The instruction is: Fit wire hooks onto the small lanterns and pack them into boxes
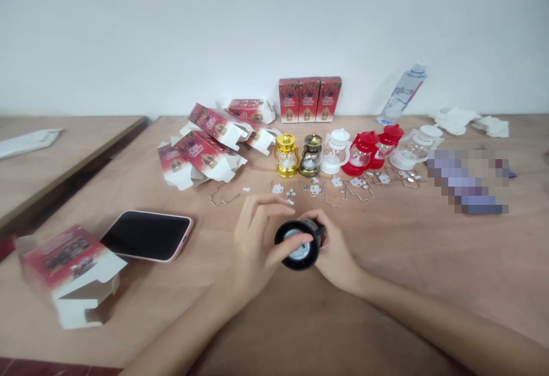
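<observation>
A small black lantern (315, 254) is turned with its round base toward me. My right hand (337, 250) wraps around its side and holds it up over the table. Across the white disc (295, 241) in the base lies the thumb of my left hand (257, 238), its other fingers stretched out and apart above the lantern. Beyond my hands stand a gold lantern (287, 158), a bronze-black lantern (310, 158), two red lanterns (362, 153) and two white lanterns (335, 151). Bent wire pieces (337, 198) and small white tabs (314, 189) lie in front of them.
Opened red boxes (210, 155) are heaped at back left, with another open box (64, 267) at front left beside a phone (148, 234). Three closed boxes (309, 100) and a leaning bottle (403, 94) stand near the wall. Crumpled tissues (457, 119) and a blurred-out item (467, 181) lie right.
</observation>
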Motion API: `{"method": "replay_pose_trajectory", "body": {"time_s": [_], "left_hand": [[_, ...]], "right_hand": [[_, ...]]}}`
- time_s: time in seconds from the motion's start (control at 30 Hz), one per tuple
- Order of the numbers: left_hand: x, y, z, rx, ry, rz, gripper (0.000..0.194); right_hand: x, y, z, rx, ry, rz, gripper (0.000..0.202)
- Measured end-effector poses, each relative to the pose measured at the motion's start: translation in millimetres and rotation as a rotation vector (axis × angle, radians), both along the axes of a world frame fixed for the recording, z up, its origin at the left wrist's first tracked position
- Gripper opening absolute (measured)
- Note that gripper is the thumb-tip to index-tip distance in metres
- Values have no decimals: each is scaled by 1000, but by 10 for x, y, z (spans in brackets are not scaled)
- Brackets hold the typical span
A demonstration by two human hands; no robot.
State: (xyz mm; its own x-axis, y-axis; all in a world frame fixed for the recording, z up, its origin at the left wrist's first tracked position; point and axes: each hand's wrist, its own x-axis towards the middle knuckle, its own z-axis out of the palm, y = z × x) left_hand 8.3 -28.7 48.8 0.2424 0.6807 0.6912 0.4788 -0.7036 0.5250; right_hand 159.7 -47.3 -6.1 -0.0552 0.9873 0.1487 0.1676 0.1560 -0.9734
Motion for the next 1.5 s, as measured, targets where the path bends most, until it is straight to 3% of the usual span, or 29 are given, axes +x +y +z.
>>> {"method": "replay_pose_trajectory", "body": {"time_s": [0.13, 0.27, 0.47, 0.67, 0.93, 1.13, 1.27, 1.33, 1.4, 1.47, 1.5], "left_hand": [[17, 2, 42, -323, -32, -142, 22], [36, 1, 67, -475, -133, -223, 19], [53, -19, 37, -484, -299, -188, 25], [66, -21, 56, -596, -340, -305, 13], [66, -27, 11, -584, -272, -279, 14], [39, 79, -51, -601, -361, -294, 22], [-102, 272, -70, -593, -225, -115, 28], [-256, 400, -96, -547, 35, 42, 26], [-439, 531, -139, -399, 411, 227, 24], [-601, 645, -189, -307, 606, 449, 25], [-660, 690, -213, -308, 647, 481, 26]], "right_hand": [[6, 4, 16, 12, 10, -19, 26], [13, 7, 16, 18, 6, -16, 24], [13, 13, -12, 9, 6, -50, 23], [7, 5, -11, -16, 25, -85, 23], [19, -4, -15, 2, 12, -74, 24], [3, 19, -42, -36, 78, -83, 29], [0, 37, -70, -82, 150, -136, 40], [0, 42, -86, -114, 186, -130, 43], [-3, 47, -98, -124, 232, -135, 46], [-9, 50, -104, -119, 284, -139, 51], [-12, 52, -105, -117, 306, -134, 54]]}}
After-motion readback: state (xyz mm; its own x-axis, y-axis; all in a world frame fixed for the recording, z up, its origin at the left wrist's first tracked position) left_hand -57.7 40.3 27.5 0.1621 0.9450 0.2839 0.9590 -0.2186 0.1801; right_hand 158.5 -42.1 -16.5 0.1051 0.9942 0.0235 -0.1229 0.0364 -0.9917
